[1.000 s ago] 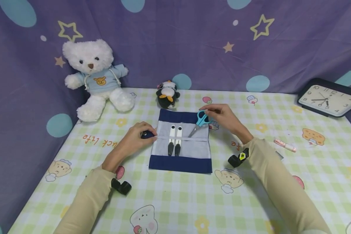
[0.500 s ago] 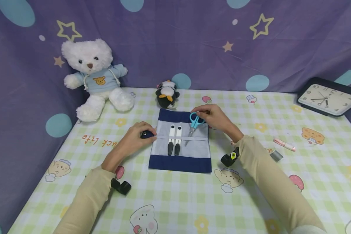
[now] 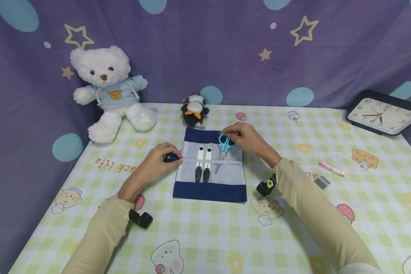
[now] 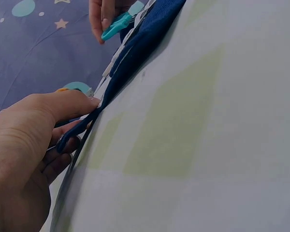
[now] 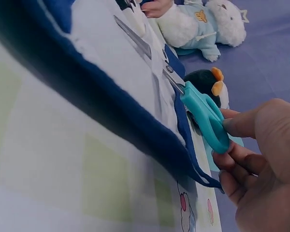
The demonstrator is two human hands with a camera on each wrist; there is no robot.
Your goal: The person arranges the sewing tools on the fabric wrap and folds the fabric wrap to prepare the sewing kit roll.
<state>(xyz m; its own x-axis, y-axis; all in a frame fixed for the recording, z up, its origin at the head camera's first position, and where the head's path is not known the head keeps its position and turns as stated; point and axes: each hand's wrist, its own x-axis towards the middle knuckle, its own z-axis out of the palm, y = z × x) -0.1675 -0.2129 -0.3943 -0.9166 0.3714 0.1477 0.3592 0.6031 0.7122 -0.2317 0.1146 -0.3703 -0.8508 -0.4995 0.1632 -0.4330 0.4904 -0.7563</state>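
Turquoise-handled scissors (image 3: 225, 144) hang from my right hand (image 3: 246, 137), which pinches a finger loop between thumb and fingers. Their blades (image 5: 135, 38) pass under the pale elastic band of an unfolded navy and grey cloth pouch (image 3: 210, 191). With thumb and fingertips, my left hand (image 3: 156, 161) pinches the navy snap tab (image 3: 171, 157) at the pouch's left edge. Under the same band, side by side, lie two white tools with black ends (image 3: 199, 163); their kind is unclear. The right wrist view shows the scissors' pivot just past the band.
A penguin plush (image 3: 194, 111) stands behind the pouch, and a white teddy bear (image 3: 111, 95) sits at back left. To the right lie a pink-and-white stick-like item (image 3: 332, 169), a small grey rectangle (image 3: 322, 182) and a black-framed clock (image 3: 383, 114).
My right hand has moved left with the scissors, and their blades have gone under the band, now pointing more toward me. The left hand has stayed on the tab.
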